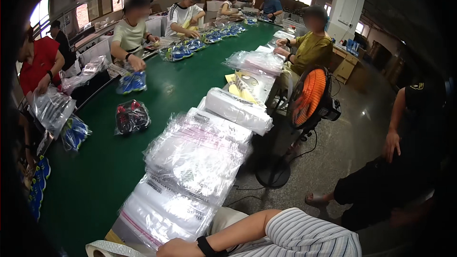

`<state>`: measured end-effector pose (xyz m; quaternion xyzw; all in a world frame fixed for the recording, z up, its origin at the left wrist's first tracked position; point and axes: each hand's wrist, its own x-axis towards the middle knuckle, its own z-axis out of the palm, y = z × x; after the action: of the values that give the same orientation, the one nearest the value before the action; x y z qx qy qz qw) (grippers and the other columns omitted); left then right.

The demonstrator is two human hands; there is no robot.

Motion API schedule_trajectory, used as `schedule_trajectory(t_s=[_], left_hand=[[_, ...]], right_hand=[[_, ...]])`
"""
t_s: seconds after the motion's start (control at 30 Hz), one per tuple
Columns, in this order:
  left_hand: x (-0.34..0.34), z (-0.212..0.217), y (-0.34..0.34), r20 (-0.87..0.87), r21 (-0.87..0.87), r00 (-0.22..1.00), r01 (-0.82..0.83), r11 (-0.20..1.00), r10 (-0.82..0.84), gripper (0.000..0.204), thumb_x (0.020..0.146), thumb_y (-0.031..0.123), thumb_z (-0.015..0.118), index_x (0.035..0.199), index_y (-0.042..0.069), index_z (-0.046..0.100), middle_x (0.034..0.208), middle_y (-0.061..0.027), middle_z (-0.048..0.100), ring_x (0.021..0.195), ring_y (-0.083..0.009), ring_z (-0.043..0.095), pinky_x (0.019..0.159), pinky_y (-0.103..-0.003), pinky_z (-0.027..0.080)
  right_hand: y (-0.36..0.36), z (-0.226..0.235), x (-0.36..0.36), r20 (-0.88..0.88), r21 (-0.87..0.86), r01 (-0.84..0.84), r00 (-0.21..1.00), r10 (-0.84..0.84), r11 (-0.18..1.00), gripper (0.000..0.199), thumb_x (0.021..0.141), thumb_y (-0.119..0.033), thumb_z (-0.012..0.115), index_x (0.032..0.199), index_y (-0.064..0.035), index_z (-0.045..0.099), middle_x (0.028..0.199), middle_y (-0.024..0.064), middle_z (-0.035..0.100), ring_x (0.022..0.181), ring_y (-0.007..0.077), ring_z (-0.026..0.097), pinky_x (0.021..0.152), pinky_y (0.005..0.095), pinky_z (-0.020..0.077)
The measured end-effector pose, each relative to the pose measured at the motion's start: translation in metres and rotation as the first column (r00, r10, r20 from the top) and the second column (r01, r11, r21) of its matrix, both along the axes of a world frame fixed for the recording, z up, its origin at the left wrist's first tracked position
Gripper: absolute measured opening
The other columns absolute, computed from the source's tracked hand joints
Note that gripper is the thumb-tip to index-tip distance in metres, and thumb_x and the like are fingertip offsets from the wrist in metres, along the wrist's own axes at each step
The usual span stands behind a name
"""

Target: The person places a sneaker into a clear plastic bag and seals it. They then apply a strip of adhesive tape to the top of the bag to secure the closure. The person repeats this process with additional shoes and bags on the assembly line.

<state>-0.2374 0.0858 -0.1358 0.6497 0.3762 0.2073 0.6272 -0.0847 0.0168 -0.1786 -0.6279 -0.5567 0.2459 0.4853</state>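
My right forearm in a striped short sleeve crosses the lower edge, with a black band on the wrist. My right hand (177,247) is at the bottom edge, close to the near end of a stack of clear plastic bags (166,204). Only its back shows; the fingers are cut off, so I cannot tell if it holds anything. A white roll (114,247) lies just left of it. More clear bags (195,157) with pinkish edges overlap farther up the pile. My left hand is out of view.
Bagged red-and-black shoes (132,117) and bagged blue shoes (181,51) lie on the long green table (100,162). Several people work along both sides. An orange stand fan (309,97) and a standing person in black (404,147) are to the right.
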Motion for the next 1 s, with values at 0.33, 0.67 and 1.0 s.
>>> schedule_trajectory(t_s=[0.33,0.67,1.0], left_hand=[[-0.017,-0.001,0.023,0.034,-0.035,0.999,0.006,0.999,-0.005,0.018,0.093,0.01,0.05,0.097,-0.007,0.054,0.095,-0.0173,0.058,0.084,-0.0254,0.056,0.074,-0.034,0.047],[0.023,-0.001,0.027,-0.465,0.762,0.738,0.615,0.204,-0.489,0.063,0.089,0.031,0.06,0.138,-0.004,0.04,0.143,-0.0226,0.041,0.133,-0.0387,0.036,0.109,-0.05,0.027],[0.025,-0.039,0.03,-0.677,0.593,0.61,0.783,0.186,-0.412,0.071,0.085,0.033,0.063,0.14,-0.004,0.036,0.148,-0.0218,0.033,0.138,-0.0358,0.028,0.111,-0.05,0.022]], right_hand=[[0.001,-0.005,-0.003,-0.114,0.161,-0.051,0.991,0.07,0.986,0.018,0.083,-0.019,0.064,0.081,-0.0026,0.057,0.078,0.014,0.059,0.076,0.0343,0.058,0.066,0.042,0.0438],[-0.012,-0.01,0.053,0.16,0.027,0.39,0.907,-0.389,0.921,0.033,0.088,-0.037,0.06,0.082,-0.0042,0.061,0.085,0.0121,0.057,0.083,0.0326,0.056,0.069,0.0422,0.0474],[0.002,-0.046,0.048,0.672,0.082,0.629,0.537,-0.509,0.773,0.021,0.081,-0.021,0.065,0.094,-0.0066,0.056,0.103,0.0068,0.054,0.104,0.0222,0.051,0.091,0.0417,0.0374]])
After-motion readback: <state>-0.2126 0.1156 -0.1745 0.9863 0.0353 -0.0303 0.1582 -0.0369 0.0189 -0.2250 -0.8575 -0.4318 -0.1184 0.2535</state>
